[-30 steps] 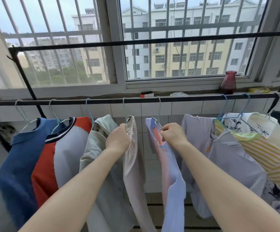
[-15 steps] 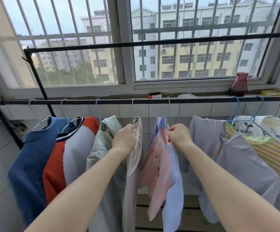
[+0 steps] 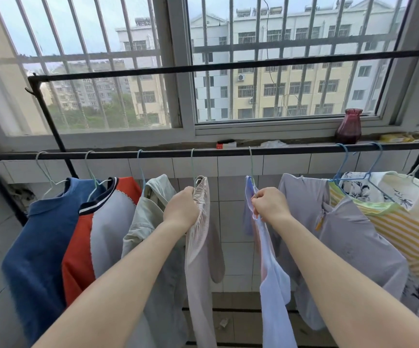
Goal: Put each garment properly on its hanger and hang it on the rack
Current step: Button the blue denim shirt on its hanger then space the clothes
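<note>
1. The left hand (image 3: 182, 208) is curled tight round the gathered top of the beige garment (image 3: 200, 247), just under its hanger hook; the right hand (image 3: 269, 205) pinches the neck of the lilac top (image 3: 269, 272) where the wire of its hanger (image 3: 251, 169) comes down. Both garments already hang from the rack rail (image 3: 228, 153), so the grips look meant for sliding the two along the bar to space them out (a gap of bare tile shows between them).
2. Holding each piece at the hanger neck, not lower on the cloth, would steer the hook without tugging fabric off the wire.
3. The other pieces hang to either side: blue shirt (image 3: 37, 242), red-and-grey top (image 3: 103, 229), pale green shirt (image 3: 150, 222), grey shirt (image 3: 333, 242), striped top (image 3: 391, 229).
4. Hard to make out: the hanger shoulders are buried in cloth, and the fingertips are hidden behind the knuckles, so whether wire or only fabric is gripped is probably not decidable. The rack's right end is cut off.
</note>
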The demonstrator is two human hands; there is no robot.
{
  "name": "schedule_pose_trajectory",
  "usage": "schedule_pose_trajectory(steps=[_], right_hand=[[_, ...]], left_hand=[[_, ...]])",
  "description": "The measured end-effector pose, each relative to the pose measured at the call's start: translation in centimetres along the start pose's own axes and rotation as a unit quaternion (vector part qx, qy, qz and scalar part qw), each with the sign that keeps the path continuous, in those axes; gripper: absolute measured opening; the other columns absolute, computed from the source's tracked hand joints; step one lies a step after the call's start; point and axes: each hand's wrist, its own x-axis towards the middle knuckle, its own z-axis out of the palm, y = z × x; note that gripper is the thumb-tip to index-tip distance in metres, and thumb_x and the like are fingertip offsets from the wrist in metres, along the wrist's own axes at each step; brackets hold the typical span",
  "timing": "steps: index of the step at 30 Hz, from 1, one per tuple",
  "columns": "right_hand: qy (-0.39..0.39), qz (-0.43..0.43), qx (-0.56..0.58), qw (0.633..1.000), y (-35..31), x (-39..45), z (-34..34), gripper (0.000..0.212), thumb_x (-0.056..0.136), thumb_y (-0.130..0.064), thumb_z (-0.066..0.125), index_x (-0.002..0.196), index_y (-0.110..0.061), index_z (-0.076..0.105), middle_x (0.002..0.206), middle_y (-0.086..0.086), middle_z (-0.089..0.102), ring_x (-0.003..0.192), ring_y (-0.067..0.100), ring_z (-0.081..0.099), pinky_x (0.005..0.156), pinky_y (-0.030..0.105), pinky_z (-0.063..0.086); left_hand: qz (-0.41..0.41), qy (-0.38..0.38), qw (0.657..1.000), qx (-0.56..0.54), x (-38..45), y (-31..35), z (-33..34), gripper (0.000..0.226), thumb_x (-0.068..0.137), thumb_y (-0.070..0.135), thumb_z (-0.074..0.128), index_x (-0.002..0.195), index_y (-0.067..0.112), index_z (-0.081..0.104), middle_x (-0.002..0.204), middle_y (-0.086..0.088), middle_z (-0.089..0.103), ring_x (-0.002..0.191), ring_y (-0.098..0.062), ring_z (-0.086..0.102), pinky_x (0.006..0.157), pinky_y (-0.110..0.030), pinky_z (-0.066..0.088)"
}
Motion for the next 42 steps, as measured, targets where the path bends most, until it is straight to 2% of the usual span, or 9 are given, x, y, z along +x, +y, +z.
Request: schedule_pose_trajectory(steps=[3, 6, 10, 16, 27, 30, 35, 38, 42], right_hand=[[-0.003, 0.000, -0.005, 1.000, -0.1, -0.1, 0.0, 0.028, 0.079, -0.002, 0.044, 0.066, 0.001, 0.068, 0.062, 0.010, 0.069, 0.064, 0.025, 0.065, 0.061, 0.033, 0.056], [-0.001, -0.006, -0.015, 1.000, -0.2, -0.1, 0.2, 0.030, 0.084, -0.006, 0.046, 0.067, 0.000, 0.070, 0.059, 0.008, 0.066, 0.054, 0.016, 0.058, 0.047, 0.023, 0.039], [0.000, -0.014, -0.018, 1.000, -0.6, -0.2, 0.3, 0.035, 0.084, -0.005, 0.047, 0.051, -0.011, 0.059, 0.048, 0.001, 0.055, 0.046, 0.011, 0.051, 0.042, 0.018, 0.032], [-0.011, -0.028, 0.017, 0.999, -1.1, -0.5, 0.6, 0.033, 0.087, -0.012, 0.049, 0.061, -0.003, 0.068, 0.071, 0.017, 0.071, 0.058, 0.025, 0.062, 0.060, 0.031, 0.056], [-0.012, -0.017, 0.022, 1.000, -1.0, -0.2, 1.0, 0.028, 0.081, -0.004, 0.047, 0.065, 0.000, 0.069, 0.068, 0.016, 0.070, 0.053, 0.020, 0.060, 0.060, 0.034, 0.060], [-0.025, -0.013, 0.019, 0.999, -0.8, -0.1, 1.0, 0.027, 0.078, -0.003, 0.046, 0.062, -0.001, 0.068, 0.066, 0.014, 0.069, 0.048, 0.018, 0.058, 0.059, 0.031, 0.059], [-0.060, -0.026, 0.035, 0.997, -0.5, 0.1, 0.3, 0.026, 0.090, -0.009, 0.051, 0.069, -0.003, 0.065, 0.065, 0.008, 0.064, 0.048, 0.016, 0.058, 0.045, 0.022, 0.048], [-0.038, -0.046, 0.041, 0.997, 0.6, 0.5, -0.7, 0.026, 0.094, -0.018, 0.052, 0.084, -0.001, 0.069, 0.078, 0.014, 0.068, 0.063, 0.025, 0.064, 0.056, 0.036, 0.058], [0.131, -0.060, 0.009, 0.990, 4.2, 1.4, -4.8, 0.027, 0.096, -0.020, 0.056, 0.117, -0.007, 0.066, 0.113, 0.015, 0.065, 0.100, 0.029, 0.060, 0.086, 0.035, 0.049]], left_hand=[[0.003, 0.001, 1.000, 0.000, 0.0, 0.2, 0.1, 0.026, 0.094, 0.012, 0.044, 0.118, 0.013, 0.055, 0.115, -0.007, 0.065, 0.105, -0.030, 0.057, 0.077, -0.032, 0.040], [0.004, 0.002, 1.000, 0.003, 0.0, 0.3, 0.2, 0.027, 0.094, 0.012, 0.045, 0.120, 0.013, 0.054, 0.118, -0.008, 0.065, 0.108, -0.030, 0.058, 0.078, -0.032, 0.040], [0.001, 0.004, 1.000, 0.006, -0.1, 0.5, 0.1, 0.032, 0.094, 0.008, 0.045, 0.124, 0.011, 0.054, 0.121, -0.009, 0.064, 0.111, -0.032, 0.057, 0.083, -0.034, 0.042], [0.000, 0.005, 1.000, 0.005, -0.1, 0.6, 0.0, 0.032, 0.094, 0.009, 0.046, 0.126, 0.011, 0.053, 0.122, -0.010, 0.064, 0.112, -0.033, 0.058, 0.083, -0.034, 0.042], [-0.013, 0.009, 0.998, 0.055, -0.4, 0.6, -0.2, 0.033, 0.095, 0.014, 0.046, 0.128, 0.015, 0.051, 0.121, -0.008, 0.063, 0.110, -0.030, 0.058, 0.078, -0.034, 0.041], [0.003, 0.064, 0.991, 0.117, -0.7, 1.1, -0.4, 0.033, 0.091, 0.017, 0.050, 0.124, 0.013, 0.052, 0.117, -0.011, 0.058, 0.110, -0.030, 0.052, 0.088, -0.038, 0.042], [0.058, 0.036, 0.998, -0.008, -0.7, 3.9, 0.4, 0.037, 0.098, 0.026, 0.049, 0.132, 0.010, 0.049, 0.127, -0.013, 0.053, 0.118, -0.030, 0.050, 0.099, -0.039, 0.041], [0.058, -0.003, 0.998, -0.040, -1.0, 6.1, 1.5, 0.042, 0.099, 0.035, 0.049, 0.134, 0.011, 0.049, 0.128, -0.012, 0.054, 0.121, -0.029, 0.050, 0.105, -0.042, 0.040], [0.017, -0.072, 0.996, -0.042, -1.2, 8.8, 3.0, 0.056, 0.097, 0.048, 0.049, 0.138, 0.009, 0.043, 0.132, -0.013, 0.050, 0.119, -0.030, 0.051, 0.095, -0.040, 0.042]])
